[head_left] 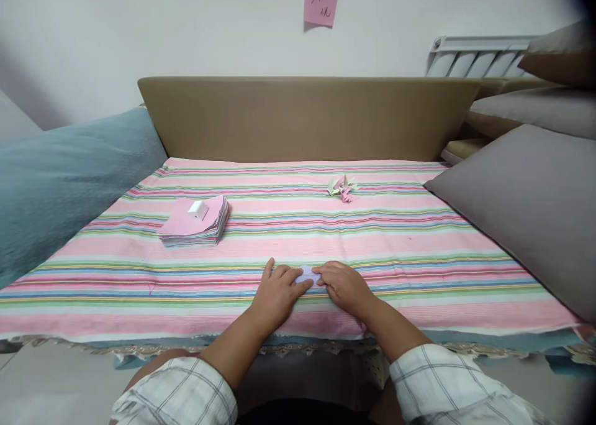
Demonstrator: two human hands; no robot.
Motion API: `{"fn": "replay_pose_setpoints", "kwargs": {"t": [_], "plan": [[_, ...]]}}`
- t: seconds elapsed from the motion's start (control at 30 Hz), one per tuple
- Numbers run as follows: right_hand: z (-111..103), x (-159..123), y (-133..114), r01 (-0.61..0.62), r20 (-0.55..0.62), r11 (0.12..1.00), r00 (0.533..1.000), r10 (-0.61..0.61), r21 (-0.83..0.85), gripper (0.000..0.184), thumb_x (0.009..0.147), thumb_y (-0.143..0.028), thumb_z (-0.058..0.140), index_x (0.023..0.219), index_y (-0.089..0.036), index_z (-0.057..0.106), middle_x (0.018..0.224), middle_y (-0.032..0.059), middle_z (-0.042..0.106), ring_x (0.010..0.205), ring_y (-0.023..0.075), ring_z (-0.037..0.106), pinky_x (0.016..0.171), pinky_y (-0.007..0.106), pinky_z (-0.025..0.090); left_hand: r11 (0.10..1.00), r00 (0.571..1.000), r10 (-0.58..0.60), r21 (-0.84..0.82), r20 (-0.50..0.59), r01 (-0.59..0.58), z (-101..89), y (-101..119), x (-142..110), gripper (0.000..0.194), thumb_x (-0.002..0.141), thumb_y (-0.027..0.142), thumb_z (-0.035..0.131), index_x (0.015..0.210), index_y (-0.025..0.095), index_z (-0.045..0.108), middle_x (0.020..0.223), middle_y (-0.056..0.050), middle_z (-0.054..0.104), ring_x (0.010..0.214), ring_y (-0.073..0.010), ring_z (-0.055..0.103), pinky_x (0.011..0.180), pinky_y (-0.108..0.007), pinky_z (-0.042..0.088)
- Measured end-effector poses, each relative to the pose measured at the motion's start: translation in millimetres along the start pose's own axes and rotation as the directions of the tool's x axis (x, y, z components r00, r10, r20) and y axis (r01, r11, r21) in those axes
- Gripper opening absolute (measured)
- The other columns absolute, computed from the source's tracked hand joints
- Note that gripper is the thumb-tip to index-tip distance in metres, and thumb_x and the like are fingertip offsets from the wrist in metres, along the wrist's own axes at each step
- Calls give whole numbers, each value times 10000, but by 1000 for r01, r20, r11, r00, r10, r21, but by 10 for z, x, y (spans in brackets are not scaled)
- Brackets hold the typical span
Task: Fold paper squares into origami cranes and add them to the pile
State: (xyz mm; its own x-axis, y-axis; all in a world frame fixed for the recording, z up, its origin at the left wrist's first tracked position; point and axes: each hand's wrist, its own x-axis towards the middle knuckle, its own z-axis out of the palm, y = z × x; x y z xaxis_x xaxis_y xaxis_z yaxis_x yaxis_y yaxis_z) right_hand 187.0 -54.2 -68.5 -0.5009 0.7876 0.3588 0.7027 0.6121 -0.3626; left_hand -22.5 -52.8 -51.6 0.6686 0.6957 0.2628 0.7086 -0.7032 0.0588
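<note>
A small piece of pale lilac folded paper (307, 274) lies on the striped cloth between my two hands. The index finger and thumb of my left hand (279, 291) hold it from the left, while the other fingers spread on the cloth. From the right, my right hand (343, 285) pinches its edge, its fingers curled. Fingertips cover parts of the paper, so its full shape is hidden.
The striped cloth (298, 238) covers the sofa seat. At left, a small white block (198, 210) sits on a stack of coloured paper (190, 231). Pink and pale green folded paper cranes (343, 189) lie farther back. Grey cushions (526, 195) fill the right side.
</note>
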Motion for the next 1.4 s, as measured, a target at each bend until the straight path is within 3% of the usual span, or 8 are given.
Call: {"fn": "replay_pose_setpoints", "kwargs": {"t": [0.33,0.5,0.57,0.7,0.87,1.03,1.17,1.4], "plan": [[45,-10,20,14,-59,1000,998,-13,11,291,660,-3,460,776,-187,653,1054,31,670,943,188,550,855,335,446,996,997,-73,54,-36,75,-68,-145,-68,272,803,178,568,950,377,679,1156,-24,602,987,-246,524,954,-539,299],[12,-2,-23,-14,-37,1000,999,15,18,284,645,-20,462,779,-190,644,1046,38,669,946,195,548,846,337,444,993,992,-117,-17,-51,116,-166,-293,-138,208,742,128,551,786,262,704,1037,-35,659,900,-219,574,887,-462,389],[-29,8,-70,-26,-22,1000,999,27,10,254,653,-42,476,779,-192,637,1036,44,669,940,200,552,841,345,441,986,979,-161,-58,-124,154,-192,-309,-150,190,747,128,524,781,232,679,1027,-33,664,927,-208,578,949,-482,344],[-107,26,-153,-37,26,999,999,38,-18,145,703,-123,520,776,-196,622,1041,53,657,940,208,556,838,357,431,993,978,-20,-120,-206,-5,-138,-280,-90,160,827,245,529,920,263,659,1059,-21,663,1004,-182,567,1018,-476,283],[-141,20,-161,13,59,1000,998,-11,-26,165,790,-183,510,899,-209,631,1050,48,646,987,205,544,867,359,413,977,972,169,-105,-165,-188,21,-271,38,172,856,282,523,896,245,686,956,-27,697,869,-154,626,879,-352,448],[-123,12,-133,25,60,999,998,-24,-28,255,851,-261,493,1076,-233,610,1108,48,620,1012,212,522,879,371,396,981,968,170,-65,-184,-184,18,-248,70,204,870,270,485,873,198,676,885,-32,701,834,-167,628,747,-290,503],[-95,25,-155,-4,21,1000,1000,4,-27,248,828,-329,549,1043,-228,618,1067,49,627,961,207,526,868,362,382,988,975,119,-78,-187,-135,-2,-208,66,207,876,261,458,894,182,648,866,-46,689,839,-173,618,753,-296,501],[-8,56,-243,-65,-126,993,991,52,-99,117,800,-235,568,908,-231,610,892,16,657,860,184,540,995,429,221,984,984,38,-164,-175,-68,-8,-193,58,206,892,260,415,884,192,609,866,-50,672,840,-164,606,763,-293,479]]}}
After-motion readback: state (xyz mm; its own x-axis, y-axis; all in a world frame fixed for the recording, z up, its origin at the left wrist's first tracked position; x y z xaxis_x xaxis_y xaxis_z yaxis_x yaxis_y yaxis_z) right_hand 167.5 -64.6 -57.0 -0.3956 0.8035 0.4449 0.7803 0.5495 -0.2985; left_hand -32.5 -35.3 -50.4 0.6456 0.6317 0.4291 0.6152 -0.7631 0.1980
